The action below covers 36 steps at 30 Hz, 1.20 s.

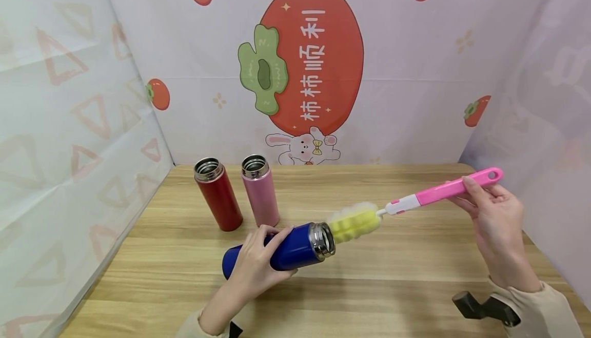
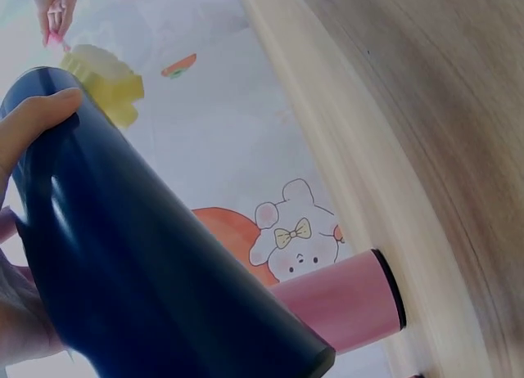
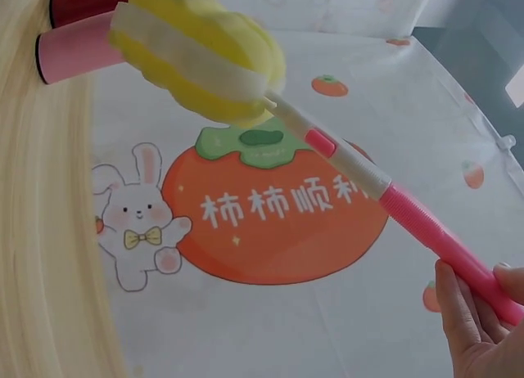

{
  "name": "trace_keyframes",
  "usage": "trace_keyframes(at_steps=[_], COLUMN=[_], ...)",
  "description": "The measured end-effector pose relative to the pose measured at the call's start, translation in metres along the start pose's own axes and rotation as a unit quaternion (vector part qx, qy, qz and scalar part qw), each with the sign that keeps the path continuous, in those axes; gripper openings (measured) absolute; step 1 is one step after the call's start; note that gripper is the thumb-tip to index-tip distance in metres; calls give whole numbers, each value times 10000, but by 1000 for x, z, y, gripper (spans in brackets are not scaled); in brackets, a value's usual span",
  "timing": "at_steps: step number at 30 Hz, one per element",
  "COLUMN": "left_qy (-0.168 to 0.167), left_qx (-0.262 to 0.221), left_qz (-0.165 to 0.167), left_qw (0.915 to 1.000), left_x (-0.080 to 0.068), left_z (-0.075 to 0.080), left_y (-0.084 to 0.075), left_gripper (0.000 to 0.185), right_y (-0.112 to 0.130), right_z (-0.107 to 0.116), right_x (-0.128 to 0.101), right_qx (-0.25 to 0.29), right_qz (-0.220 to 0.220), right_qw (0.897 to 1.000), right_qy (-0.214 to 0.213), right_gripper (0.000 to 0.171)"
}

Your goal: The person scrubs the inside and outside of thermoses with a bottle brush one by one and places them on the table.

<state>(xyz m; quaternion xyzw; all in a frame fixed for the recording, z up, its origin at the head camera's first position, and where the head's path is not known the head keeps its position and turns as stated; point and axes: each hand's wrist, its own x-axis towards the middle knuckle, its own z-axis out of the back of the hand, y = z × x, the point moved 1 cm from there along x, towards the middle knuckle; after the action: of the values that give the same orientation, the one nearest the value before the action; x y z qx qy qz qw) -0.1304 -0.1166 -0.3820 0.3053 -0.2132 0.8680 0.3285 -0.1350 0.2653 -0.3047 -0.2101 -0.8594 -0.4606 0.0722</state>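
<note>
My left hand (image 1: 258, 266) grips a blue bottle (image 1: 295, 248) around its body. The bottle lies tilted, its open steel mouth toward the right and slightly raised. In the left wrist view the thumb presses on the dark blue wall (image 2: 147, 247). My right hand (image 1: 496, 217) pinches the pink handle (image 1: 450, 188) of a bottle brush near its looped end. The yellow and white sponge head (image 1: 355, 221) is right beside the bottle's mouth; whether its tip is inside cannot be told. In the right wrist view the whole sponge head (image 3: 201, 55) shows, large and ribbed.
A red bottle (image 1: 219, 197) and a pink bottle (image 1: 261, 192) stand upright without lids at the back left of the wooden table (image 1: 378, 297). Behind the table hangs a cloth backdrop (image 1: 406, 71) printed with persimmons and a rabbit. Pale cloth also lines both sides.
</note>
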Motion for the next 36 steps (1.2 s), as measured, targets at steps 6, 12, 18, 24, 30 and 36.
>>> trace_keyframes(at_steps=[6, 12, 18, 24, 30, 36], left_qy=[119, 204, 181, 137, 12, 67], left_qx=[-173, -407, -825, -1408, -1959, -2668], left_qz=[266, 624, 822, 1162, 1422, 1895], left_qw=[9994, 9970, 9930, 9831, 9702, 9449], left_x=[0, -1, -1, -4, -6, -4], left_z=[-1, -1, -3, -6, -8, -10], left_y=[-1, -2, -2, -1, 0, -1], left_gripper=[80, 82, 84, 86, 85, 84], right_y=[-1, -1, 1, 0, -1, -2], right_z=[1, 5, 10, 13, 16, 17], right_x=[0, 0, 1, 1, 2, 3], right_qx=[272, 448, 606, 686, 807, 918], right_qz=[172, 162, 13, -157, -398, -572], right_qw=[9995, 9987, 9977, 9973, 9958, 9941], right_qy=[-67, -203, -291, -205, -136, -110], right_gripper=[15, 15, 15, 16, 17, 16])
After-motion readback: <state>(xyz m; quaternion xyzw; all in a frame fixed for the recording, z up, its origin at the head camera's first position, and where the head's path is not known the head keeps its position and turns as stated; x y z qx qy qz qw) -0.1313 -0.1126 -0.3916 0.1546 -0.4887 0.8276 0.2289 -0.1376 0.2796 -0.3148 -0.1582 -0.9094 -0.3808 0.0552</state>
